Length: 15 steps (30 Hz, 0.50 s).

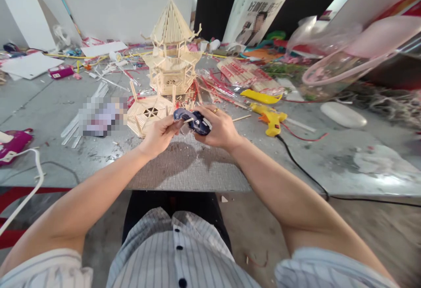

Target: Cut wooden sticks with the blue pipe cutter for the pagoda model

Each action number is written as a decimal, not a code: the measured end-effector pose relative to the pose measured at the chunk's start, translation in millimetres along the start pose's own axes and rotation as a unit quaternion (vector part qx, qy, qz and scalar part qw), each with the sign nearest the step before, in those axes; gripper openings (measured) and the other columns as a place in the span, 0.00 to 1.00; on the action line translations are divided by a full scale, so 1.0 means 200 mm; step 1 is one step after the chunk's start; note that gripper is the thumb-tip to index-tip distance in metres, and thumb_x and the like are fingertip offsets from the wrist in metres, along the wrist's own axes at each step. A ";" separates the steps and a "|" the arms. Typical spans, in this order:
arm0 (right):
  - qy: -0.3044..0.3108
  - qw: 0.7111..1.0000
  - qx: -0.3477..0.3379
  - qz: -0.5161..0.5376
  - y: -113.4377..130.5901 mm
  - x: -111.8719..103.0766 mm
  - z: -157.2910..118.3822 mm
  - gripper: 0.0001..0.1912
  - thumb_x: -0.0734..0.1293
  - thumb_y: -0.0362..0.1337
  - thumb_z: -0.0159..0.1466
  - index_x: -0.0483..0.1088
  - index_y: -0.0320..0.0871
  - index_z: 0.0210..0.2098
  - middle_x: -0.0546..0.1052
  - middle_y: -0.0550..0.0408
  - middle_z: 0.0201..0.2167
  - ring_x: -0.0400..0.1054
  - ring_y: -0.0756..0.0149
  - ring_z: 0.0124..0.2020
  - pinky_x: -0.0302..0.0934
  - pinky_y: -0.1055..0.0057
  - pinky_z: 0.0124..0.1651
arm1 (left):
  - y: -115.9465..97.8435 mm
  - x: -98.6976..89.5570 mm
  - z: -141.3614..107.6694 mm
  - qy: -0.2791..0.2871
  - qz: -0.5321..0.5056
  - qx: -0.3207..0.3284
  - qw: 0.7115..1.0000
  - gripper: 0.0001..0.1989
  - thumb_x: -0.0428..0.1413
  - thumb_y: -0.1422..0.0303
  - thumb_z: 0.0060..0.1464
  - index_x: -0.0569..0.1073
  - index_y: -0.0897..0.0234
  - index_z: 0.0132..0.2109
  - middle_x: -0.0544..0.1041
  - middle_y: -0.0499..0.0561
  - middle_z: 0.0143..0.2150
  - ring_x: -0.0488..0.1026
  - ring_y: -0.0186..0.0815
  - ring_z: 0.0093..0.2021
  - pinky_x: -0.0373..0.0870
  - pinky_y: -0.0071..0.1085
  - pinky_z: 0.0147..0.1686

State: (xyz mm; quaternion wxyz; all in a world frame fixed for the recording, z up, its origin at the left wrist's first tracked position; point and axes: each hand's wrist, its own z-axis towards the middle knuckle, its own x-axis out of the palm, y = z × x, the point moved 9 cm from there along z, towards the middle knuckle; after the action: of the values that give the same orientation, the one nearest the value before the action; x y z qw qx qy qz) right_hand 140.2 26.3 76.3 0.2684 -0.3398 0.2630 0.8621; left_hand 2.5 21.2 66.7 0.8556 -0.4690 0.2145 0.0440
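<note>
Over the front of the grey table, my left hand (161, 134) pinches a short pale wooden stick (188, 120). My right hand (221, 126) is wrapped round a dark blue tool (201, 122), whose head meets the stick; its exact kind is hard to make out. Just behind my left hand lies a hexagonal stick base (148, 108) with a few upright posts. Farther back stands a tiered pagoda model (173, 66) made of pale sticks.
A yellow glue gun (274, 119) with a black cord lies right of my hands, near a yellow cutter (261, 97). Packs of sticks (240, 75) lie behind. Clear glue sticks (74, 123) are at left, and a white oval object (343, 115) is at right.
</note>
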 end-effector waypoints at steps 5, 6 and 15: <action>0.021 0.999 0.032 0.009 -0.02 0.01 0.00 0.29 0.63 0.37 0.50 0.66 0.40 0.53 0.74 0.44 0.48 0.69 0.53 0.50 0.64 0.58 0.52 | -0.04 0.02 0.02 -0.022 0.013 0.047 0.999 0.18 0.49 0.58 0.61 0.66 0.64 0.27 0.61 0.44 0.21 0.59 0.26 0.22 0.58 0.26 0.24; 0.031 0.999 0.043 0.007 -0.02 0.02 -0.01 0.30 0.63 0.37 0.50 0.66 0.41 0.54 0.74 0.44 0.49 0.68 0.53 0.50 0.64 0.58 0.52 | -0.05 0.02 0.02 -0.030 0.019 0.057 0.998 0.18 0.49 0.57 0.61 0.68 0.64 0.28 0.62 0.44 0.21 0.59 0.26 0.22 0.59 0.26 0.24; 0.096 0.990 0.095 -0.045 -0.01 0.08 -0.02 0.30 0.62 0.33 0.52 0.64 0.39 0.55 0.72 0.42 0.53 0.67 0.52 0.52 0.63 0.57 0.53 | -0.03 0.01 -0.01 -0.038 0.063 0.085 0.994 0.21 0.48 0.53 0.61 0.76 0.67 0.39 0.70 0.47 0.25 0.64 0.27 0.25 0.64 0.25 0.27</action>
State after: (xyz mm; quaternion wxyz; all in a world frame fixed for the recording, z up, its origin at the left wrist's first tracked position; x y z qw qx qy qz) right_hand 134.0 29.1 61.2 0.3118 -0.4058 0.3528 0.7834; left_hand 5.3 16.3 70.5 0.8951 -0.3785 0.2145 0.0975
